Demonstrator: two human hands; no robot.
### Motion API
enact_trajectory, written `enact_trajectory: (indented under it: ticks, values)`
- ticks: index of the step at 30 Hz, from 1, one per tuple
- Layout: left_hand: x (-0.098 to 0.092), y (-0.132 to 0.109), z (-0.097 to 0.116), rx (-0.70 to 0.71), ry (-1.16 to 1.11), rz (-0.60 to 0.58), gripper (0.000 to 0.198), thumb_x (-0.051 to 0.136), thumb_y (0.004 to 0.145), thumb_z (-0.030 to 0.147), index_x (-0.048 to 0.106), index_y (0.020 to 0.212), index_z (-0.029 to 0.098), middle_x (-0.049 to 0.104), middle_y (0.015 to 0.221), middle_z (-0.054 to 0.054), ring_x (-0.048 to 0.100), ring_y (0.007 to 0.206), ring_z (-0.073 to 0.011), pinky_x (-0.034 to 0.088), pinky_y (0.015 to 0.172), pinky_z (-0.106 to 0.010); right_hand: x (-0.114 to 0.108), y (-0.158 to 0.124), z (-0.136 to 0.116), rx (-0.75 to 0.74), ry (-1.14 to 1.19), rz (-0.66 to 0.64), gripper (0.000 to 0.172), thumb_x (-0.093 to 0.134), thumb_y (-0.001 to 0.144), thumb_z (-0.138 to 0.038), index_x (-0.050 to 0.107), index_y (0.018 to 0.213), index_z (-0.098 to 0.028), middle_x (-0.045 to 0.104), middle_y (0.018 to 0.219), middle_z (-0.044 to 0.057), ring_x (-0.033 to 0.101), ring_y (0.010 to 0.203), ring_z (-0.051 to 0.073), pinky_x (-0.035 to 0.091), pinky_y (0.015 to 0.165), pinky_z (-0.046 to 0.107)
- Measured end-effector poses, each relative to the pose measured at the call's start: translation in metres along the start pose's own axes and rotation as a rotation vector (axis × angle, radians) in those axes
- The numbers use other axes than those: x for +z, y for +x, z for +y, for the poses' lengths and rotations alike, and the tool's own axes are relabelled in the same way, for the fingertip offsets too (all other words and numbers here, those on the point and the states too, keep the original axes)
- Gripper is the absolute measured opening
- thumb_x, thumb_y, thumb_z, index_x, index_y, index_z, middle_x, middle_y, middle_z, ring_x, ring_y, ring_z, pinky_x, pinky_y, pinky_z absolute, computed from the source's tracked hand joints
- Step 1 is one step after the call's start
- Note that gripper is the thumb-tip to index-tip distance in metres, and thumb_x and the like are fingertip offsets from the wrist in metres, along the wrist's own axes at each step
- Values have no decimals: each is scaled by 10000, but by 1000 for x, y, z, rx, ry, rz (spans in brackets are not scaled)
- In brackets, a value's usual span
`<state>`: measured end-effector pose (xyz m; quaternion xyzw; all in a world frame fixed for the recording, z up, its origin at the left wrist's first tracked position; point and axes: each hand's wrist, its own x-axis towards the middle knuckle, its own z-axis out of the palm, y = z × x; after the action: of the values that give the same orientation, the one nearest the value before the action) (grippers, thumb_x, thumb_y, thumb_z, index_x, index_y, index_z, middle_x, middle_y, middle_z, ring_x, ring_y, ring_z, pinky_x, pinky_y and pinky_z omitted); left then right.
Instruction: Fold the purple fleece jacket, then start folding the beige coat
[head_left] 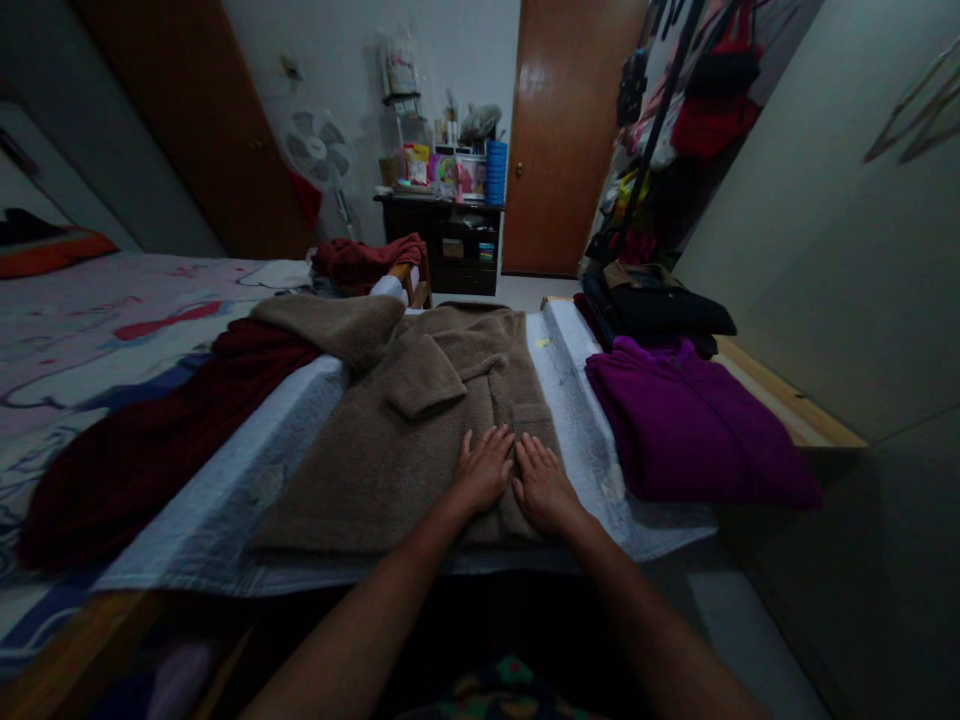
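A brown fleecy coat (390, 470) lies spread on a pale cloth-covered table (592, 470). Its right side is folded inward, with one sleeve (427, 378) lying across the front; the other sleeve (337, 325) reaches out to the left. Both palms rest flat on the coat near its lower right part. My left hand (486, 468) has its fingers stretched out and points away from me. Close beside it, my right hand (544, 485) lies with fingers extended near a pocket-like patch. Neither hand grips the fabric.
A folded purple garment (697, 420) and a stack of dark clothes (652, 305) sit on the right. To the left, a dark red garment (172, 430) lies by a bed with a patterned sheet (150, 300). Behind are a fan (319, 148), a black cabinet (442, 240) and a wooden door (559, 140).
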<state>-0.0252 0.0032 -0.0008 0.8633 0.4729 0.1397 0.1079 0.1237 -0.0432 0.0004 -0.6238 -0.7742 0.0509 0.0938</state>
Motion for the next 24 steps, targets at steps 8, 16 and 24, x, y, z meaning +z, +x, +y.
enact_trajectory:
  ticks: [8,16,24]
  values:
    - [-8,-18,3,25,-43,-77,597,498,866,320,394,1451,256,304,1575,-53,227,1460,-246,94,1184,-565,-3,-19,0,-55,46,78,595,416,866,-194,406,1450,-82,342,1543,118,262,1442,240,236,1175,435]
    - [-11,-29,5,10,-83,-19,556,564,846,340,475,1390,271,349,1554,-67,276,1437,-244,125,1184,-522,-1,-32,1,-79,31,124,548,440,893,-226,448,1429,-114,362,1537,91,281,1432,242,260,1169,426]
    - [-16,-34,7,33,-247,105,330,579,838,257,629,1164,243,575,1291,-63,532,1172,-226,391,1012,-411,-6,-42,0,-136,86,137,471,452,925,-265,512,1373,-130,430,1493,113,324,1412,260,289,1151,473]
